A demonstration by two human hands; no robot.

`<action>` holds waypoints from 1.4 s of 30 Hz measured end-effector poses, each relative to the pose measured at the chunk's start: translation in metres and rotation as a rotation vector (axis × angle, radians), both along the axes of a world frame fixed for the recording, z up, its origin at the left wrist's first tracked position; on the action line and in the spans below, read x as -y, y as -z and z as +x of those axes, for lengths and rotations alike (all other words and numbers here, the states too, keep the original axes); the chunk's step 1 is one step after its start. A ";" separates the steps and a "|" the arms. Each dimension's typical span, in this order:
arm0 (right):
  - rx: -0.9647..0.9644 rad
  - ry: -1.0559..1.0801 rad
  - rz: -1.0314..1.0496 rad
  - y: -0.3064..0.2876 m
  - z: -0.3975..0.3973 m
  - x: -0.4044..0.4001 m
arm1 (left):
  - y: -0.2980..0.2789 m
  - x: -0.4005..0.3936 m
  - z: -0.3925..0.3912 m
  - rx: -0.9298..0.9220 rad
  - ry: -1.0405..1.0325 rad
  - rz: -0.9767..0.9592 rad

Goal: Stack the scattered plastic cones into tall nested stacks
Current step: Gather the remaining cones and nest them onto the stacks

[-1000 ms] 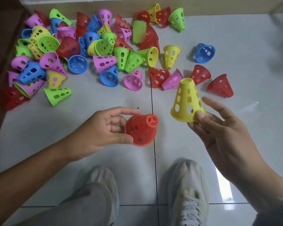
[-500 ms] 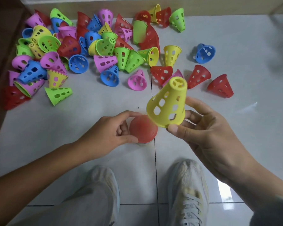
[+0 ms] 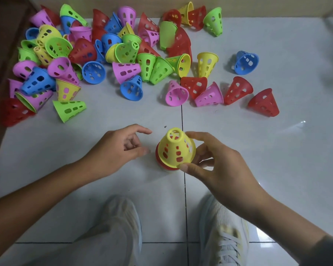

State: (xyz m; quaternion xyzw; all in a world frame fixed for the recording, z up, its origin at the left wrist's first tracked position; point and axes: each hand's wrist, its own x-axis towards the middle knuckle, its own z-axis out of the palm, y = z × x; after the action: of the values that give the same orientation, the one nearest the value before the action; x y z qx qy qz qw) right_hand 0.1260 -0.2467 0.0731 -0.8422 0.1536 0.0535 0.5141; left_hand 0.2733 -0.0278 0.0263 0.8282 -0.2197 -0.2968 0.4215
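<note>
On the floor (image 3: pixel 258 150), the cone pile (image 3: pixel 104 54) is lying well beyond both hands. The right hand (image 3: pixel 217 166) is pinching the yellow cone (image 3: pixel 176 148) over the red cone (image 3: pixel 160 160); the left hand (image 3: pixel 119 150) is hovering beside, loosely curled, holding nothing.

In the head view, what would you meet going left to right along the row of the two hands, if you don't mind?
Left hand, open and apart → yellow cone nested over red cone → right hand, holding the yellow cone.
</note>
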 end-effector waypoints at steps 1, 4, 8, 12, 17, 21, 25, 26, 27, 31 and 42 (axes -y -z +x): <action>0.004 -0.016 -0.061 0.002 0.000 0.000 | 0.000 0.002 0.003 0.002 -0.002 -0.008; 0.019 -0.065 -0.152 0.008 0.002 0.001 | 0.001 0.009 0.013 0.015 -0.005 -0.022; 0.032 -0.099 -0.144 0.017 0.006 0.006 | 0.002 0.019 0.029 0.022 -0.009 -0.038; 0.014 -0.066 -0.109 0.025 0.011 0.022 | 0.005 0.031 0.045 0.110 -0.014 -0.017; -0.008 -0.002 -0.185 0.037 0.026 0.051 | 0.016 0.050 0.065 0.202 0.082 0.033; 0.004 0.039 -0.290 0.047 0.044 0.074 | 0.028 0.066 0.077 0.175 0.154 0.079; -0.006 0.066 -0.322 0.058 0.061 0.093 | 0.038 0.079 0.084 0.164 0.235 0.092; -0.015 0.062 -0.329 0.060 0.065 0.097 | 0.040 0.081 0.086 0.158 0.251 0.101; -0.024 0.056 -0.339 0.062 0.069 0.101 | 0.042 0.083 0.088 0.152 0.263 0.107; -0.059 0.025 -0.373 0.069 0.085 0.113 | 0.047 0.090 0.096 0.154 0.305 0.125; -0.033 -0.027 -0.321 0.072 0.115 0.114 | 0.013 0.076 0.107 0.318 0.267 0.133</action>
State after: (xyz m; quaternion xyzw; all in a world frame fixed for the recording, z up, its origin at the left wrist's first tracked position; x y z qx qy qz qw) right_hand 0.2410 -0.3605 0.0014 -0.9145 0.1572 0.0492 0.3695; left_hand 0.3802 -0.1039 0.0137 0.8542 -0.3711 -0.2294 0.2829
